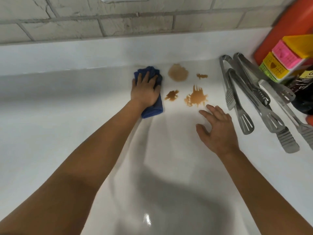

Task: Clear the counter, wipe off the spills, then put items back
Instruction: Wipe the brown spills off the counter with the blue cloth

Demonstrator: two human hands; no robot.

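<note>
White desk [67,133] under grey brick wall [84,22]. Left hand [144,89] flat on blue cloth [152,109], grip spread, pressing cloth at far side of desk. Brown spills [195,97] just right of cloth, four patches, untouched by it. Right hand [218,131] near front spill, fingers spread, holding nothing. Steel tongs [245,99] piled right of spills. Colourful carton [288,60], dark bottle [303,92], orange board [284,22] cut off at right edge; labels unreadable.
</note>
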